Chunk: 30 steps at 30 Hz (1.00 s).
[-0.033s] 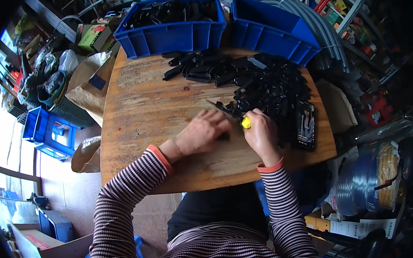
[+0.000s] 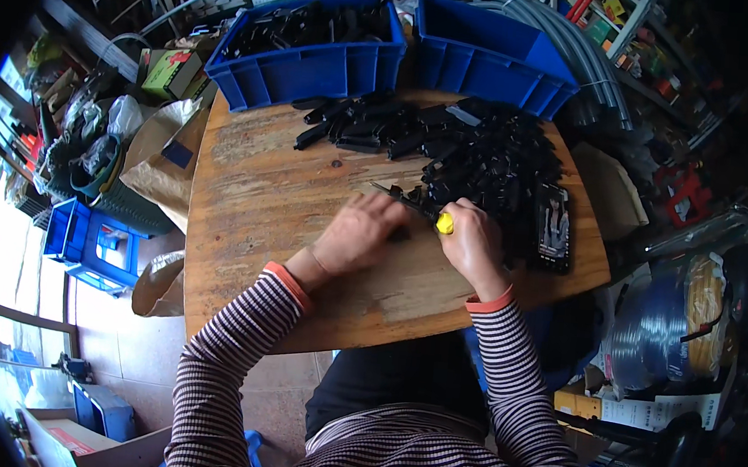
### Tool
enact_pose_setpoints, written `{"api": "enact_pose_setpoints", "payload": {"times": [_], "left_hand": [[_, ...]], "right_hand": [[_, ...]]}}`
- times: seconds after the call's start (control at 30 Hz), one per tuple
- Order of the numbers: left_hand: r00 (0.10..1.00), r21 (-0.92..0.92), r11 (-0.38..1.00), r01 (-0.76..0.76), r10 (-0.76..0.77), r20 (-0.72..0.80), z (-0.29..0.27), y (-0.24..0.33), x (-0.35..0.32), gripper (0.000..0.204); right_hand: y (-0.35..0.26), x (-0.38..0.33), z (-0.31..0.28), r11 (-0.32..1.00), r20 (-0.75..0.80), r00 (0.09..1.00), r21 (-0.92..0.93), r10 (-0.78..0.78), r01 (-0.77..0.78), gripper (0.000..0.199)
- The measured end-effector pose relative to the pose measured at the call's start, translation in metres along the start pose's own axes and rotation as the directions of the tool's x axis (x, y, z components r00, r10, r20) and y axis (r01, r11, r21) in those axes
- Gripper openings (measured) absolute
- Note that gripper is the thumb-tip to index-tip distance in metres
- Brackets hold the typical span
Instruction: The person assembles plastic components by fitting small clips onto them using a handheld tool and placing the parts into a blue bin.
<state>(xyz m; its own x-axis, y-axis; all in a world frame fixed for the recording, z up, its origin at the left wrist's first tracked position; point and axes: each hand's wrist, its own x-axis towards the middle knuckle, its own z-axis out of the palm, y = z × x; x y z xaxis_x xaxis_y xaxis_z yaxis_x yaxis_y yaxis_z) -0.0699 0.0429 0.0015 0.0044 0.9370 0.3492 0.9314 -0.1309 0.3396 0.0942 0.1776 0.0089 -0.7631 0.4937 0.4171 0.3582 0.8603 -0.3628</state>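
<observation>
My right hand (image 2: 470, 239) is closed round a yellow-handled screwdriver (image 2: 446, 224), with the yellow end showing by the thumb. A thin, dark shaft with a pale tip (image 2: 379, 186) points left, just beyond my left fingers. My left hand (image 2: 356, 234) is curled and partly blurred by motion. A small black plastic part (image 2: 398, 234) shows at its fingertips, mostly hidden under them. Both hands are close together above the wooden table (image 2: 263, 190). Just beyond my right hand lies a heap of black plastic parts (image 2: 494, 159), spreading across the table's far side.
A blue bin (image 2: 317, 67) full of black parts stands at the table's far edge. Beside it is another blue bin (image 2: 497, 68). A phone (image 2: 554, 228) lies right of my right hand. Left of the table are a paper bag (image 2: 158, 159) and blue stool (image 2: 96, 247).
My left hand has shifted slightly left and away from me, with the small black part at its fingertips. My right hand and the screwdriver are almost unmoved.
</observation>
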Motion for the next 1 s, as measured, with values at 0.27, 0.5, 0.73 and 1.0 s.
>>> {"api": "enact_pose_setpoints", "payload": {"times": [0.27, 0.5, 0.73, 1.0], "left_hand": [[0.904, 0.088, 0.965, 0.249, -0.199, -0.379, 0.014, -0.062, 0.056, 0.036], [0.897, 0.341, 0.877, 0.34, -0.194, -0.396, 0.032, -0.06, 0.082, 0.03], [0.871, 0.226, 0.904, 0.362, -0.242, -0.427, 0.007, -0.074, 0.06, 0.021], [0.902, -0.164, 0.916, 0.365, -0.392, -0.183, -0.062, -0.049, 0.017, 0.019]], "right_hand": [[0.0, -0.007, -0.003, 0.995, 0.083, 0.996, 0.089, 0.037, -0.045, 0.009], [0.001, -0.016, -0.008, 0.988, 0.073, 0.996, 0.147, -0.051, 0.04, 0.008], [0.002, -0.021, -0.006, 0.984, 0.085, 0.994, 0.172, -0.065, 0.05, 0.015], [0.001, -0.031, -0.05, 0.897, 0.053, 0.997, 0.436, 0.063, -0.079, 0.017]]}}
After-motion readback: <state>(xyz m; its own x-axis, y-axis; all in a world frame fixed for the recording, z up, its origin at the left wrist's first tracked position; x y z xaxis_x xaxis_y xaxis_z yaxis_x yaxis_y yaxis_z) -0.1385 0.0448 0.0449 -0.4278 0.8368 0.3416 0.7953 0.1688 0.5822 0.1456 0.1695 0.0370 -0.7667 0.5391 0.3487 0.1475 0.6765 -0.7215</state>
